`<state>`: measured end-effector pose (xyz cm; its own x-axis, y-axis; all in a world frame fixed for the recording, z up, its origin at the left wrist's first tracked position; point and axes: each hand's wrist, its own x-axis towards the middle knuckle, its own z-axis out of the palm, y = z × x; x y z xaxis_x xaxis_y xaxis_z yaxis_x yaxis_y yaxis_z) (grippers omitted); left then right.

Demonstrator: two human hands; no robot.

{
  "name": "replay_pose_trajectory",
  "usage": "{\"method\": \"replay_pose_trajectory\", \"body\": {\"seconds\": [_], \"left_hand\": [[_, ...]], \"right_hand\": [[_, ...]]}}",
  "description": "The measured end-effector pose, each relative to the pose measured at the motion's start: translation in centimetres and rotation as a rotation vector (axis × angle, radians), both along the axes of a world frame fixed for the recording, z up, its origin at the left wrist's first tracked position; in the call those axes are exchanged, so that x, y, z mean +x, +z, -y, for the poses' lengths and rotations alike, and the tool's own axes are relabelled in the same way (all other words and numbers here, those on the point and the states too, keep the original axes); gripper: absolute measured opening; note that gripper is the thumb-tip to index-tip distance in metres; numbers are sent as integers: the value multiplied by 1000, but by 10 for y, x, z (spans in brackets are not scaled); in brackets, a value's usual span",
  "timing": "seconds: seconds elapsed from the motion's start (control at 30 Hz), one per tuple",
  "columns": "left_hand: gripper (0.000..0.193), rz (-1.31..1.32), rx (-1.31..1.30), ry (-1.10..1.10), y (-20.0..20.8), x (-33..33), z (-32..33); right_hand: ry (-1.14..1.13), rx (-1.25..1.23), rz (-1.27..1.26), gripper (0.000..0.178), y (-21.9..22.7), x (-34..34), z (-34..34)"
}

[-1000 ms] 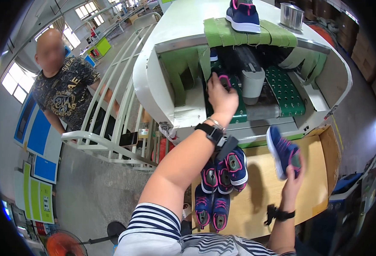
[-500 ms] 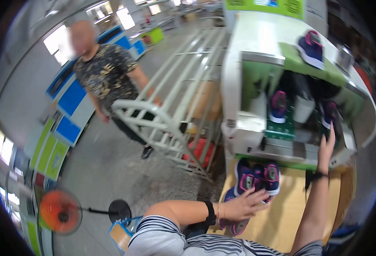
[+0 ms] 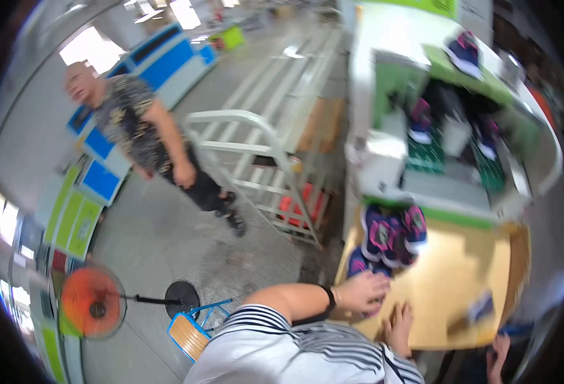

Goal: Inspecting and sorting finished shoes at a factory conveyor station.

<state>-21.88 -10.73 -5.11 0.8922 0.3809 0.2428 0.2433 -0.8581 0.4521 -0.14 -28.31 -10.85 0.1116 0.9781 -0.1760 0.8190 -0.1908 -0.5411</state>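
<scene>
Currently, my left hand (image 3: pixel 362 293) lies over the front shoes (image 3: pixel 357 262) on the tan tabletop (image 3: pixel 451 272), grip indeterminable through blur, and my empty right hand (image 3: pixel 397 328), fingers loosely parted, is best used to steady them.

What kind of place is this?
It looks like a shoe factory or workshop. Matching navy-and-pink shoes are bunched on a table, more sit on the green belts of a white machine, and a metal rack stands left of it.
</scene>
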Motion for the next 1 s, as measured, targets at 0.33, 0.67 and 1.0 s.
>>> {"method": "replay_pose_trajectory", "body": {"seconds": [0.33,0.67,1.0], "left_hand": [[60,-48,109,52,17,-2,-9],[61,-86,62,7,27,14,-8],[90,711,-123,53,286,124,-160]], "right_hand": [[-110,65,132,72,17,-37,-12],[-331,382,25,40,78,60,-117],[-751,134,371,97,22,186,-214]]}}
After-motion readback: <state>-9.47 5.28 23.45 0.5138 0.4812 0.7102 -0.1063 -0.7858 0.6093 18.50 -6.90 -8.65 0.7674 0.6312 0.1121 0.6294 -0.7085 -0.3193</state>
